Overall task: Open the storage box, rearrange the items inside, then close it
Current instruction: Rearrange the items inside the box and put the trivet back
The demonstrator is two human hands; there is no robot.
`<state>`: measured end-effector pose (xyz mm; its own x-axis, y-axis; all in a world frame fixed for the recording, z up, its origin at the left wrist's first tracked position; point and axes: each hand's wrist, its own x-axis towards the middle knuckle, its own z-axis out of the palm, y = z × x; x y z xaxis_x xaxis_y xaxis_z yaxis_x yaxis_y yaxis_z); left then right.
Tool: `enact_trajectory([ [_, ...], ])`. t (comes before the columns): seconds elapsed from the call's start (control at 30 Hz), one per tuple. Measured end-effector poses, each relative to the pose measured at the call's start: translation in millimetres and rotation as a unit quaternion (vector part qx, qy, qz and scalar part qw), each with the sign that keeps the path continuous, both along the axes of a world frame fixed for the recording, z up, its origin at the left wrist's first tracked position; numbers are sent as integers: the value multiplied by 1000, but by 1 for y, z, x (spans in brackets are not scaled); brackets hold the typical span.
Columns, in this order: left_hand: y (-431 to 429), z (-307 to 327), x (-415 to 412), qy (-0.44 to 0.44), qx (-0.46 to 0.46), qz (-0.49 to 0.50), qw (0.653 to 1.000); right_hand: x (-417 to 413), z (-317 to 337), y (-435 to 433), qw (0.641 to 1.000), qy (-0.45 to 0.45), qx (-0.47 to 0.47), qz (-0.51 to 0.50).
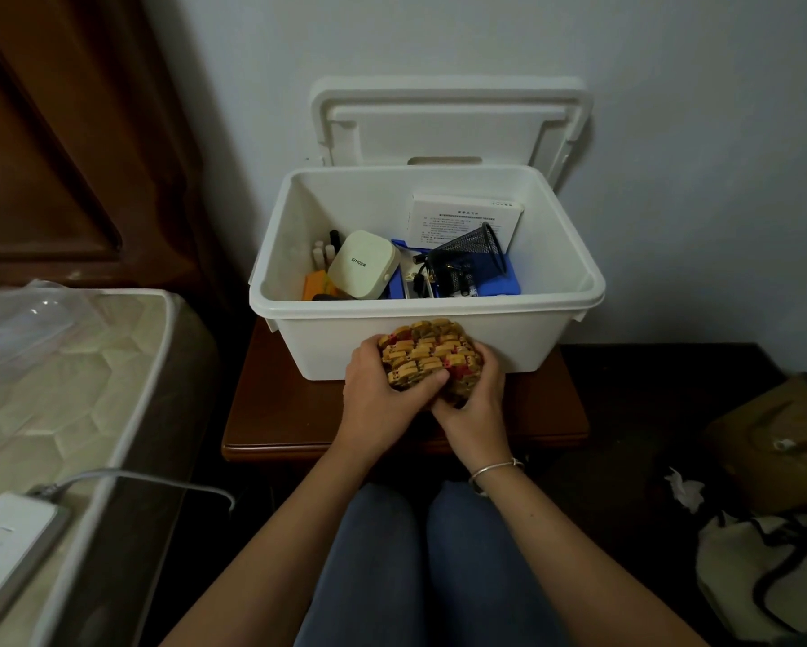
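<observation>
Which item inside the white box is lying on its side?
The black mesh pen cup, above the blue tray: tipped over, open rim facing right. The cream case left of it lies broad face up.

Left hand [382,396] and right hand [476,399] together clasp a beaded bundle [422,352].

Box [326,338] mouth open from above, lid [448,123] tipped back against wall [672,133]. We see cream case [363,264], mesh cup [473,247], blue tray [499,280] crowding the floor; room left along its right inner side. Woven pouch [422,354] blocks the narrow front bench [261,413] strip.
</observation>
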<state>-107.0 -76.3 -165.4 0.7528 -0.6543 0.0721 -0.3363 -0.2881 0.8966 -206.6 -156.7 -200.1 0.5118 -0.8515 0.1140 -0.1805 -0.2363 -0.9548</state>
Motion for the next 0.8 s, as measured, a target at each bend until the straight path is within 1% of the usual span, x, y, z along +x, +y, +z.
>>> enact_trajectory([
  [0.1,0,1,-1,10,6,10,1000,1,0,0,1000,-2,2,-4],
  [0.2,-3,2,-3,60,-15,36,997,2,0,2,1000,-7,4,-10],
  [0.3,-8,3,-3,80,-39,72,993,3,0,1,1000,-7,4,-20],
  [0.43,-10,7,-2,57,-45,93,993,1,-1,-4,999,-4,16,-30],
  [0.67,-7,6,1,7,-26,41,999,9,-1,-2,1000,24,-16,-4],
  [0.73,-8,6,3,9,-28,47,998,7,-2,-3,1000,14,-5,-1],
  [0.8,-10,8,2,-6,-28,50,998,5,-3,-4,1000,0,30,-4],
])
